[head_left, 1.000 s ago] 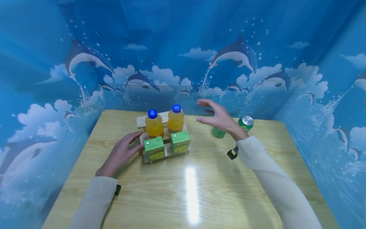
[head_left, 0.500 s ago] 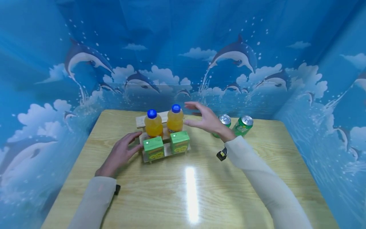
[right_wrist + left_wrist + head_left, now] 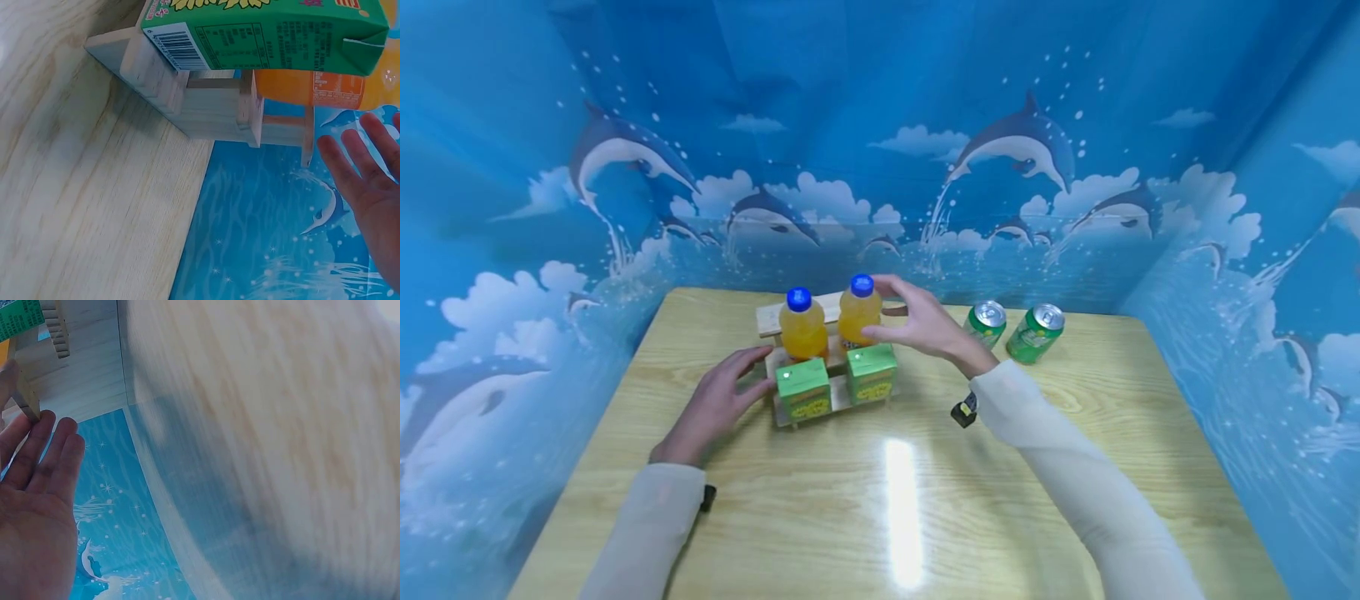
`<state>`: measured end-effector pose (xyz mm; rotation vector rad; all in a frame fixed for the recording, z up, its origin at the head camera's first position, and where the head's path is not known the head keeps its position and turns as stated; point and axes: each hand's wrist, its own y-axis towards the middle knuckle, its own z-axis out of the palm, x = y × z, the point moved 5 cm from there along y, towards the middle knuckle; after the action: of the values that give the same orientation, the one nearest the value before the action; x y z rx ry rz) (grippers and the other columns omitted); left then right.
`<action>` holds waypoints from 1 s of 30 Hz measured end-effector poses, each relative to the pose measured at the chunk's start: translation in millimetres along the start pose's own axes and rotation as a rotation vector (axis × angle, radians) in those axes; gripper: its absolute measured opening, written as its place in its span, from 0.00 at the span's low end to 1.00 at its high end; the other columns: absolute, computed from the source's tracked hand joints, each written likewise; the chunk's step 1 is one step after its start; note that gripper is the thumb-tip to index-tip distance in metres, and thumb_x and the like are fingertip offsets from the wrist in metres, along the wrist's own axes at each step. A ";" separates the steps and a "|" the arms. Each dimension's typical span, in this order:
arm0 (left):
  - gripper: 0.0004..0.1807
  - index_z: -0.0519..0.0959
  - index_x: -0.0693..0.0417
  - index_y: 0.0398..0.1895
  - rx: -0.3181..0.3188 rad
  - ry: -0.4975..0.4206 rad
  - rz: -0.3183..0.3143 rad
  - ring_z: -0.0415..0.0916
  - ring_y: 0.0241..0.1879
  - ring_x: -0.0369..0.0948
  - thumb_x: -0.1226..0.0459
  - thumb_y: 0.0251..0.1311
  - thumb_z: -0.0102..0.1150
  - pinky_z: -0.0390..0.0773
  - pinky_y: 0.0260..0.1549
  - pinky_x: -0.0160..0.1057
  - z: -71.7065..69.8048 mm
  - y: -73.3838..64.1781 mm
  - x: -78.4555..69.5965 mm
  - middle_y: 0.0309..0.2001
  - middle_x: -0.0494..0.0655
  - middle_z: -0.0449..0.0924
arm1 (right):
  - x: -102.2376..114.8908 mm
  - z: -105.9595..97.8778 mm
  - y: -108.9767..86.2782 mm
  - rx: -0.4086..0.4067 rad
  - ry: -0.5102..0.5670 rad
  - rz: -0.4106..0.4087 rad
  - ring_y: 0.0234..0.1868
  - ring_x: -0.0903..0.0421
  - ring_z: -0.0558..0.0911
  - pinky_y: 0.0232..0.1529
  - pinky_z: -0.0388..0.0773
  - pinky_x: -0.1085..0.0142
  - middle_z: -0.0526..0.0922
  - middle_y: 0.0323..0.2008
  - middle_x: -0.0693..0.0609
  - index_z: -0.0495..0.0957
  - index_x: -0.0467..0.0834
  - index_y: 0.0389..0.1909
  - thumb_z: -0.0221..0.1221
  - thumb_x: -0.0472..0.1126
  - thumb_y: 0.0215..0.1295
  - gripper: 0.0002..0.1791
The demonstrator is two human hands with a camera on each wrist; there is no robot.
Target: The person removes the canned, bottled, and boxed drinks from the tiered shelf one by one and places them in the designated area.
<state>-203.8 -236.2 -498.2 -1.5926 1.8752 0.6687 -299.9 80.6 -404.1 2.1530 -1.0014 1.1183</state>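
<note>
A stepped wooden rack (image 3: 841,398) stands at the back left of the table. Two orange drink bottles (image 3: 803,327) with blue caps sit on its middle step, and two green juice boxes (image 3: 805,390) on the front step. My left hand (image 3: 718,404) holds the rack's left end; in the left wrist view its fingertips meet a board end (image 3: 26,400), the thumb on the board's other side. My right hand (image 3: 925,321) is spread beside the right bottle (image 3: 859,312), thumb in front and fingers behind. In the right wrist view these fingers (image 3: 369,159) are extended, apart from the bottle.
Two green soda cans (image 3: 1034,335) stand upright on the wooden table (image 3: 820,517), right of my right hand. Behind and at both sides hangs a blue dolphin-print backdrop (image 3: 880,167), close to the table's back edge.
My right hand has moved left from in front of the cans to the right bottle, uncovering both cans. The left hand stays at the rack's end; the bottles and boxes have not moved.
</note>
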 end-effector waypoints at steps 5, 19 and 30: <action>0.37 0.66 0.42 0.84 0.002 0.005 -0.010 0.71 0.76 0.62 0.46 0.78 0.63 0.71 0.75 0.69 0.3 0.3 -0.2 0.82 0.55 0.67 | -0.5 3.8 1.5 0.008 0.018 -0.004 0.78 0.44 0.73 0.74 0.78 0.37 0.74 0.77 0.47 0.66 0.50 0.82 0.74 0.54 0.69 0.45; 0.37 0.66 0.42 0.84 0.010 -0.010 -0.028 0.70 0.77 0.62 0.46 0.78 0.63 0.70 0.76 0.70 0.3 0.3 -0.6 0.83 0.55 0.66 | -2.5 13.7 7.6 0.034 -0.013 0.007 0.72 0.46 0.78 0.70 0.84 0.48 0.79 0.71 0.50 0.68 0.49 0.80 0.75 0.54 0.69 0.43; 0.37 0.66 0.42 0.85 0.012 -0.016 -0.030 0.70 0.77 0.62 0.45 0.78 0.63 0.70 0.76 0.69 0.0 0.1 -0.2 0.83 0.54 0.66 | -2.5 17.7 9.2 0.041 0.006 0.004 0.70 0.47 0.80 0.70 0.84 0.49 0.83 0.67 0.49 0.70 0.49 0.77 0.74 0.52 0.69 0.39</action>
<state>-203.9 -236.0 -498.0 -1.6002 1.8372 0.6542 -300.0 63.5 -414.7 2.1798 -0.9891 1.1563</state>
